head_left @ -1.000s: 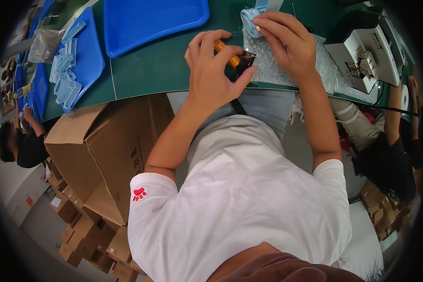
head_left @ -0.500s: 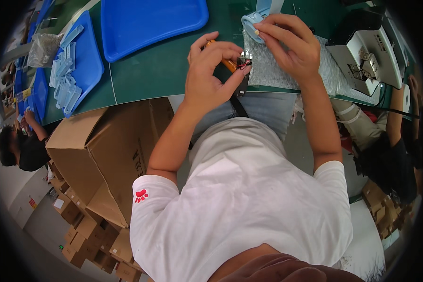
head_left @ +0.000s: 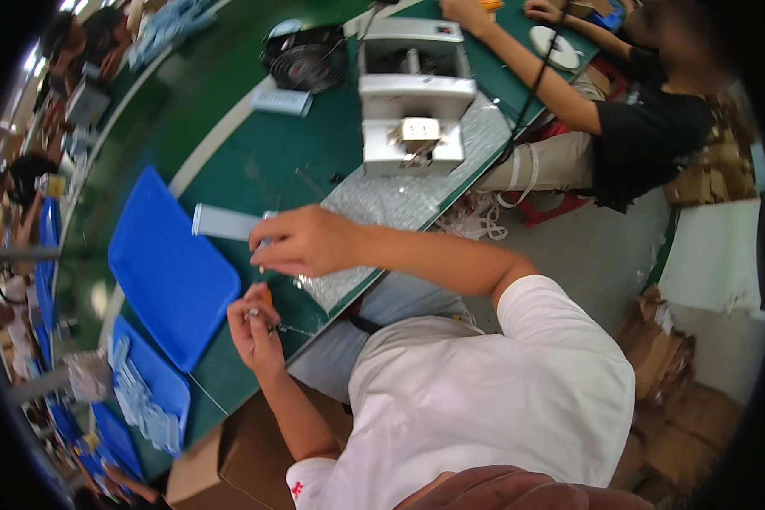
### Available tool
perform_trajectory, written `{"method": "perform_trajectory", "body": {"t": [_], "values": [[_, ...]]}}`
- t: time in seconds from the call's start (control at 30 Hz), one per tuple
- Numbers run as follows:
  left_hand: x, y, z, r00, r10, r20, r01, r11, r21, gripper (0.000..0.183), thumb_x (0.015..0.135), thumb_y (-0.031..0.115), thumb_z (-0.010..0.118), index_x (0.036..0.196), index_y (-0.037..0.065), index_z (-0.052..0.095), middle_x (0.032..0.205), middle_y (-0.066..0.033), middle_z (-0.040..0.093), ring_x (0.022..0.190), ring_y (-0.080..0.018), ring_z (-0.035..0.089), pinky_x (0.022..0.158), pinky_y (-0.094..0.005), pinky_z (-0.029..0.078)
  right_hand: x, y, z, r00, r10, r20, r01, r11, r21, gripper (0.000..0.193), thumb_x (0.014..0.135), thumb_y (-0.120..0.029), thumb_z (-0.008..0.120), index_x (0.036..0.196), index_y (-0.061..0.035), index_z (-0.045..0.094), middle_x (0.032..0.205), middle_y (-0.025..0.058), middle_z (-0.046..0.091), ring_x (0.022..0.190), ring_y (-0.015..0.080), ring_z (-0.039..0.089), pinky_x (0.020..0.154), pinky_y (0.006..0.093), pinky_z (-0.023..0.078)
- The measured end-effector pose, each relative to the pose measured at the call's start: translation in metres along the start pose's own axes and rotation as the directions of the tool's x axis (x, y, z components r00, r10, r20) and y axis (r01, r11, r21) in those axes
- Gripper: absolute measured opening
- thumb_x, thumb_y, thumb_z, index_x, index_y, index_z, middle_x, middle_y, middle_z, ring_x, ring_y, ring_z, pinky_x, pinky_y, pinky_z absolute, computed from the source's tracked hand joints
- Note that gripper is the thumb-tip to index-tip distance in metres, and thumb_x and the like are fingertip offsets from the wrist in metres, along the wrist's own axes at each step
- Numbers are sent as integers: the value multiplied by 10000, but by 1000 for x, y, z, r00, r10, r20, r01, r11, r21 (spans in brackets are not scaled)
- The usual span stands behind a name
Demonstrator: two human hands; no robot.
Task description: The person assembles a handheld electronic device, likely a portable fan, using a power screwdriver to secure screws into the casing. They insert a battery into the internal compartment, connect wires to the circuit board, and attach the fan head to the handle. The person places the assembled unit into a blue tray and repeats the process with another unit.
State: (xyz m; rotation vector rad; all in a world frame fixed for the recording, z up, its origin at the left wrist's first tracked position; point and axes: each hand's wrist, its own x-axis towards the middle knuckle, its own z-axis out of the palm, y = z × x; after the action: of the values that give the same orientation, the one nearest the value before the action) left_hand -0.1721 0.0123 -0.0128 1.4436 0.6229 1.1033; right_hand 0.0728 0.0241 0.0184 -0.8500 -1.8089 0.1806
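Note:
My left hand [head_left: 255, 330] is closed near the table's front edge, its fingers around an orange cylindrical piece [head_left: 266, 297]. Only a small part of that piece shows, and blur hides its details. Just beyond it, my right hand [head_left: 310, 242] curls over one end of a light-blue plastic casing [head_left: 225, 223]. The casing's long, flat end sticks out to the left; its rounded end is mostly under my fingers. A tiny pale tip [head_left: 262, 269] shows below my right fingertips. The two hands are close together but apart.
An empty-looking blue tray [head_left: 174, 272] lies left of my hands; another blue tray [head_left: 174, 391] holds several light-blue parts. Bubble wrap [head_left: 391, 195] runs along the edge under a white-and-metal machine [head_left: 416, 98]. A black fan [head_left: 306, 59] stands beyond. A co-worker's arm [head_left: 540, 68] reaches in at right.
The view has swung to the right, bringing the whole machine and the co-worker in. Both hands keep their grips; the black piece seen at my left fingers is no longer discernible.

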Motion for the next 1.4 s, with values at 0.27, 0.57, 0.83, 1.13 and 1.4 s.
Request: {"method": "perform_trajectory", "body": {"t": [0.27,0.57,0.83,1.13,1.4], "values": [[9,-11,4,987,28,-161,-44,994,-100,226,1122,221,454,1243,39,510,899,-80,567,956,-225,604,1154,-492,400,-7,-73,-126,994,-101,-33,98,992,-79,200,820,-50,774,1011,-107,756,1062,56,729,799,219,716,675,332,580],[14,-7,19,971,76,-226,-76,997,10,192,1118,190,450,1225,41,506,862,-60,543,750,-145,495,892,-378,479,-91,-40,-331,297,361,-884,-233,925,300,146,1004,-82,621,1061,18,711,838,47,687,627,54,515,551,209,380],[29,28,18,964,-33,-262,-47,955,-292,203,1107,269,484,1127,76,543,770,5,394,660,-102,360,718,-306,385,-139,2,-351,287,532,-797,-338,834,435,218,1008,-92,602,1202,-5,650,911,55,663,646,77,521,574,215,385],[34,35,15,934,-352,-63,203,668,-716,229,1106,266,490,1151,55,563,805,-10,440,670,-113,410,817,-336,432,-65,78,-563,198,590,-783,-593,708,383,342,947,-126,664,1284,-77,634,1067,117,717,759,139,608,615,250,469],[24,36,16,932,-357,-57,205,653,-729,309,1090,221,500,1331,31,540,929,-22,531,807,-134,516,931,-364,451,-35,48,-557,367,423,-828,-641,760,104,236,943,-134,652,1165,-53,640,826,63,728,593,101,614,457,249,409]]}}
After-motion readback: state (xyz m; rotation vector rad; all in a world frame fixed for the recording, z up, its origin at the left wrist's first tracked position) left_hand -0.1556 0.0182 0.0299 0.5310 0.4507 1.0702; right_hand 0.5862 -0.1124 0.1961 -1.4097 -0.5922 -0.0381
